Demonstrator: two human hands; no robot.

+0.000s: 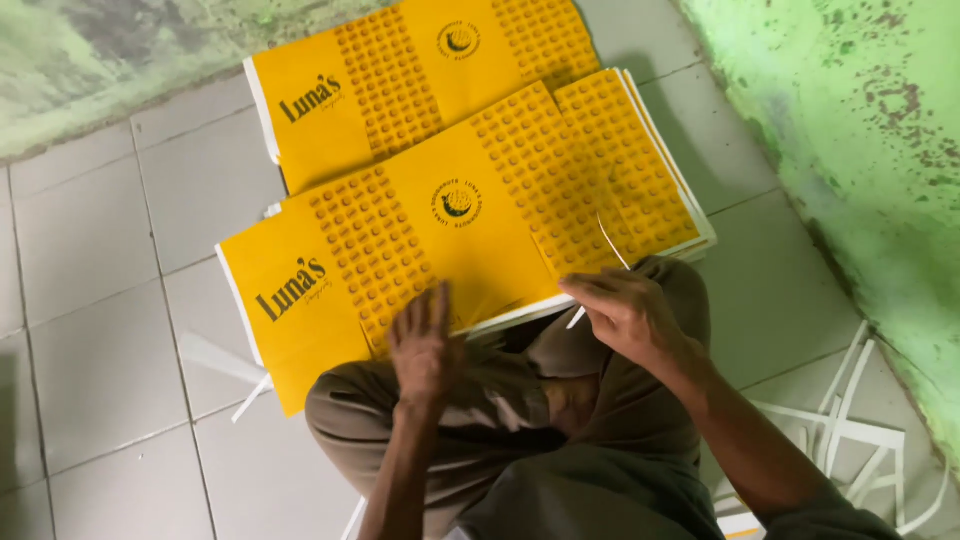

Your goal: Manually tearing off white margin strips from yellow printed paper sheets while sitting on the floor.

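Observation:
A stack of yellow printed sheets (470,230) with dotted panels and a round emblem lies on the tiled floor in front of my knees. My left hand (423,345) rests flat, fingers spread, on the near edge of the top sheet. My right hand (625,312) pinches a thin white paper strip (610,240) that rises from the stack's near right edge. A second stack of the same yellow sheets (400,80) lies behind the first.
Grey floor tiles (100,300) stretch to the left. A stained green wall (870,150) runs along the right. Several white paper strips (850,430) are heaped on the floor at the right, and a few more (235,385) lie by the left knee.

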